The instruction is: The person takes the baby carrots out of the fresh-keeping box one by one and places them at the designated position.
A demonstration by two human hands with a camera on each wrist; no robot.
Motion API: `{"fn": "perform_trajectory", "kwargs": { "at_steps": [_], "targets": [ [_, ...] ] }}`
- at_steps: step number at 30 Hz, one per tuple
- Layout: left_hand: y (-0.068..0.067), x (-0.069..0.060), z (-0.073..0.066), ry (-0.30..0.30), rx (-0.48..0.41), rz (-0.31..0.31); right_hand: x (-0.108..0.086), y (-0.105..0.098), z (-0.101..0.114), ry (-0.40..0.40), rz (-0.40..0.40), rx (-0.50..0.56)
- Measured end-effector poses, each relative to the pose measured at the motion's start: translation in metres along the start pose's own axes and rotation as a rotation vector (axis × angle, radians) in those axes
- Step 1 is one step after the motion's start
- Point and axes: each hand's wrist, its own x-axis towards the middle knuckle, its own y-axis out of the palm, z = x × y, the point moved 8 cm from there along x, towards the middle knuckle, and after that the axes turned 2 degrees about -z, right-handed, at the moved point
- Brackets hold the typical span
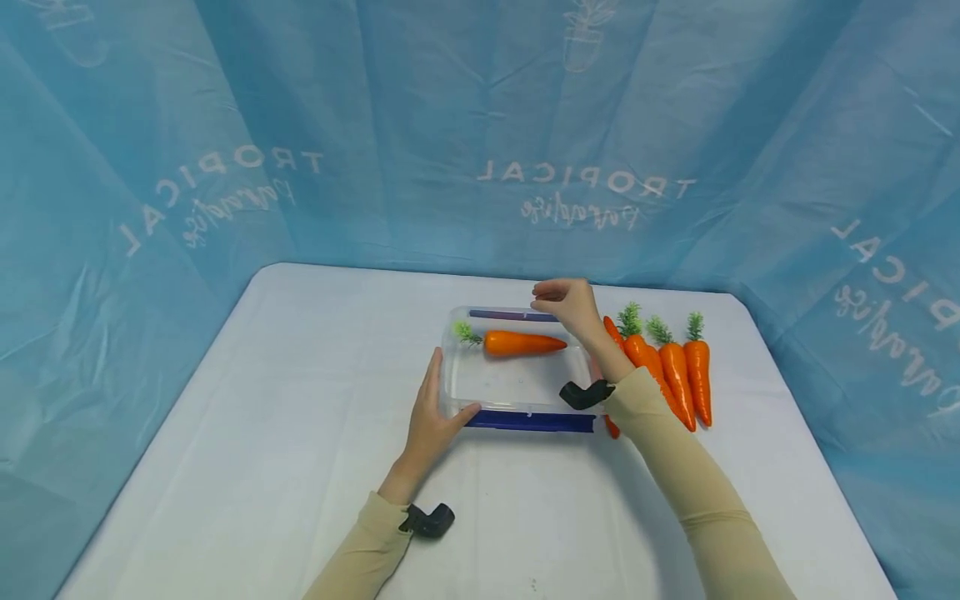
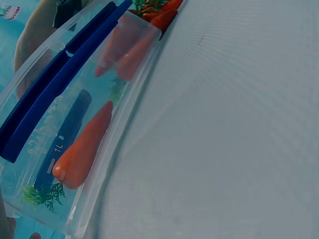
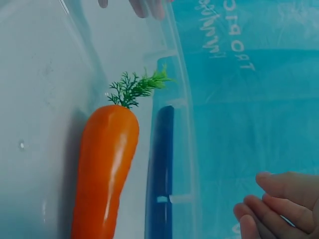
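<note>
A clear plastic container (image 1: pixel 487 387) with blue side clips stands on the white table. One orange carrot (image 1: pixel 517 342) with a green leafy top lies in it, leaves toward the left; the carrot (image 3: pixel 107 164) also fills the right wrist view. My left hand (image 1: pixel 432 421) rests against the container's left end, fingers extended along the wall and thumb at the near corner. Above the far right corner hovers my right hand (image 1: pixel 567 304), fingers loosely bent, holding nothing. Several more carrots (image 1: pixel 677 373) lie right of the container, partly hidden by my right forearm.
The near blue clip (image 1: pixel 525 421) hangs outward along the container's front side. A blue printed cloth (image 1: pixel 450 167) surrounds the white table (image 1: pixel 300 392) at the back and sides. Each wrist wears a black band with a camera.
</note>
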Motion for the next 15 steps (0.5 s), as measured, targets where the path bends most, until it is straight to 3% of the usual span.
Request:
{"fn": "perform_trajectory", "kwargs": {
  "at_steps": [6,15],
  "targets": [
    [0.001,0.0,-0.002,0.008,0.001,0.001,0.008,0.016,-0.005,0.011,0.034,0.003],
    [-0.001,0.0,-0.002,-0.008,-0.006,0.0,0.011,0.035,-0.011,0.011,0.151,-0.011]
  ]
}}
